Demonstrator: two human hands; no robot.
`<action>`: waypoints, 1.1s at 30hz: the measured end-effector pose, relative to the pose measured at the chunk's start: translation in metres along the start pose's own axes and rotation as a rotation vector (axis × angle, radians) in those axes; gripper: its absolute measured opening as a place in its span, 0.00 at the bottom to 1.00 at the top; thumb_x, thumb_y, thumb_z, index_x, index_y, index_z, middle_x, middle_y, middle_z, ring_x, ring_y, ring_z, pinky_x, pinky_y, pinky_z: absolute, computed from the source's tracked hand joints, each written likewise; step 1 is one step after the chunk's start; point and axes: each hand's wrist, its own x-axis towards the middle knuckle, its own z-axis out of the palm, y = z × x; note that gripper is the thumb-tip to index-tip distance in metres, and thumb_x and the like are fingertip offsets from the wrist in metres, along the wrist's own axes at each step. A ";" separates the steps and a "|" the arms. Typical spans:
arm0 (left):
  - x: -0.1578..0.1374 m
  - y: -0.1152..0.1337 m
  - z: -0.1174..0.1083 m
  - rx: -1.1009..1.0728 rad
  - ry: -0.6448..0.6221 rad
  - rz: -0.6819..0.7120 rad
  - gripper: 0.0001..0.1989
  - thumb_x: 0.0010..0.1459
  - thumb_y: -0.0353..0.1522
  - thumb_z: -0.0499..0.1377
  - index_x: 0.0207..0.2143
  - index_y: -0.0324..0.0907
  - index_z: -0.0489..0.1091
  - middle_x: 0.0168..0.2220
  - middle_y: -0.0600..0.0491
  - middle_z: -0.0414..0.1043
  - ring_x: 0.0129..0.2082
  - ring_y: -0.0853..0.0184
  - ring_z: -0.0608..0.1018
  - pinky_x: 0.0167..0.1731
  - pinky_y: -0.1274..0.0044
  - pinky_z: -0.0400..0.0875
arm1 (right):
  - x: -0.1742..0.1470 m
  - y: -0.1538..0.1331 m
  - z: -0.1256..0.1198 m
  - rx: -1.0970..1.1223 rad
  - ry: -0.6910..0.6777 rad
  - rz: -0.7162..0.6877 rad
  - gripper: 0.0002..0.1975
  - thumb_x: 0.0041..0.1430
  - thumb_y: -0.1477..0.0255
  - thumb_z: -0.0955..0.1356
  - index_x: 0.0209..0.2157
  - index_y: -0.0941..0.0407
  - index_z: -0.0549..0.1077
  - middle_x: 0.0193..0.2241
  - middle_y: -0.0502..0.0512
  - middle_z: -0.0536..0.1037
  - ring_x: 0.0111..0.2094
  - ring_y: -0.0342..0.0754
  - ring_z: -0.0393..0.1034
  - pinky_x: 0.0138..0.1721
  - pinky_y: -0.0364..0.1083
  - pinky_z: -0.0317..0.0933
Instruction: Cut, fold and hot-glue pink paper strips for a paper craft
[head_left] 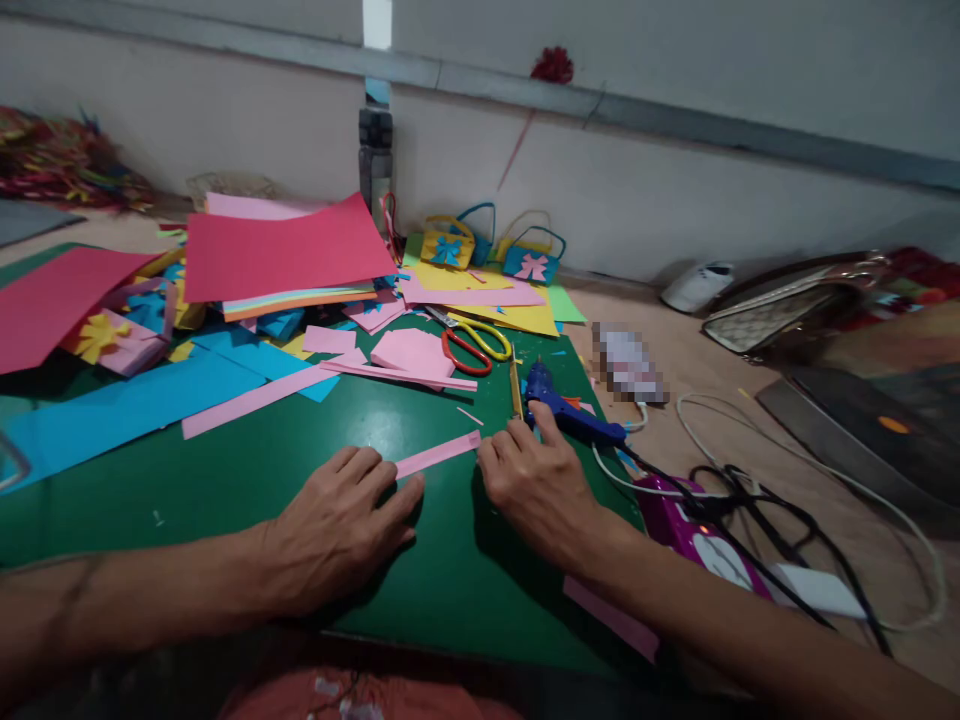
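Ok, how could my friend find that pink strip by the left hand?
Start at the green tabletop, then find the left hand and the right hand. The narrow pink strip runs from the first toward the second. Unlike the other pink paper, it lies between both hands.

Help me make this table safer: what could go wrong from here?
The right hand is close beside the blue glue gun; if that is hot, the fingers could get burned.
The purple power strip lies beside the right forearm, which might knock it.
The narrow pink paper strip at the left hand could crease.
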 end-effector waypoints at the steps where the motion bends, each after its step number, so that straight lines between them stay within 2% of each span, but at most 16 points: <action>1: 0.001 0.000 -0.001 -0.020 -0.021 -0.020 0.15 0.61 0.34 0.53 0.49 0.39 0.62 0.35 0.47 0.70 0.33 0.61 0.70 0.31 0.69 0.67 | 0.004 0.000 0.000 0.022 -0.031 0.001 0.12 0.56 0.83 0.61 0.27 0.61 0.75 0.22 0.58 0.74 0.28 0.50 0.64 0.46 0.57 0.51; 4: 0.004 -0.002 -0.009 -0.228 -0.042 -0.072 0.15 0.61 0.30 0.50 0.50 0.41 0.63 0.38 0.47 0.70 0.32 0.65 0.72 0.29 0.74 0.69 | 0.020 0.004 0.004 0.090 -0.107 0.010 0.12 0.55 0.84 0.61 0.27 0.63 0.75 0.23 0.62 0.76 0.28 0.51 0.66 0.43 0.55 0.52; 8: 0.012 -0.003 -0.023 -0.696 0.012 -0.175 0.14 0.63 0.27 0.47 0.49 0.40 0.65 0.38 0.50 0.71 0.35 0.71 0.74 0.36 0.78 0.71 | 0.052 0.006 0.010 0.195 -0.122 -0.043 0.11 0.57 0.82 0.61 0.32 0.62 0.75 0.28 0.60 0.78 0.31 0.49 0.69 0.39 0.50 0.53; 11: 0.016 -0.008 -0.026 -0.826 0.047 -0.262 0.12 0.63 0.27 0.48 0.46 0.39 0.68 0.35 0.52 0.72 0.34 0.71 0.75 0.36 0.78 0.71 | 0.074 0.006 0.010 0.289 -0.124 -0.076 0.12 0.57 0.81 0.61 0.37 0.60 0.74 0.32 0.57 0.79 0.34 0.47 0.70 0.34 0.45 0.53; 13: 0.017 -0.018 -0.022 -0.740 0.088 -0.200 0.12 0.63 0.26 0.48 0.45 0.38 0.68 0.36 0.50 0.73 0.35 0.70 0.75 0.35 0.77 0.72 | 0.083 0.007 0.007 0.328 -0.122 -0.059 0.13 0.57 0.82 0.60 0.38 0.59 0.74 0.33 0.57 0.79 0.34 0.46 0.70 0.32 0.45 0.52; 15: 0.016 -0.030 -0.013 -0.528 0.123 -0.065 0.13 0.63 0.26 0.47 0.45 0.37 0.69 0.40 0.47 0.72 0.40 0.66 0.73 0.38 0.74 0.71 | 0.085 0.009 0.005 0.352 -0.120 -0.032 0.13 0.57 0.82 0.60 0.39 0.60 0.74 0.33 0.58 0.79 0.34 0.47 0.70 0.31 0.45 0.51; 19: 0.017 -0.048 0.005 -0.224 0.045 0.117 0.13 0.63 0.27 0.48 0.45 0.42 0.70 0.48 0.46 0.69 0.52 0.60 0.67 0.48 0.66 0.68 | 0.071 0.013 0.006 0.378 -0.128 -0.006 0.12 0.57 0.82 0.61 0.37 0.60 0.74 0.33 0.57 0.79 0.33 0.47 0.70 0.30 0.44 0.50; 24: 0.023 -0.049 0.014 -0.092 -0.031 0.274 0.17 0.59 0.26 0.52 0.50 0.45 0.66 0.56 0.44 0.60 0.56 0.54 0.61 0.50 0.63 0.65 | 0.049 0.017 0.011 0.363 -0.112 0.015 0.11 0.57 0.82 0.61 0.37 0.59 0.73 0.34 0.57 0.78 0.35 0.47 0.69 0.34 0.45 0.50; 28: 0.024 -0.047 0.014 -0.057 -0.053 0.239 0.13 0.63 0.29 0.50 0.49 0.42 0.66 0.52 0.44 0.64 0.51 0.57 0.66 0.45 0.67 0.67 | 0.036 0.017 0.009 0.338 -0.092 0.036 0.11 0.57 0.82 0.61 0.37 0.60 0.73 0.32 0.59 0.78 0.34 0.49 0.67 0.35 0.47 0.49; 33: 0.018 -0.041 0.010 0.069 -0.072 0.068 0.13 0.62 0.38 0.52 0.36 0.38 0.70 0.35 0.46 0.69 0.37 0.59 0.69 0.35 0.70 0.66 | 0.016 0.000 0.002 0.386 -0.022 -0.040 0.07 0.59 0.77 0.63 0.35 0.58 0.73 0.29 0.55 0.76 0.31 0.48 0.66 0.34 0.47 0.49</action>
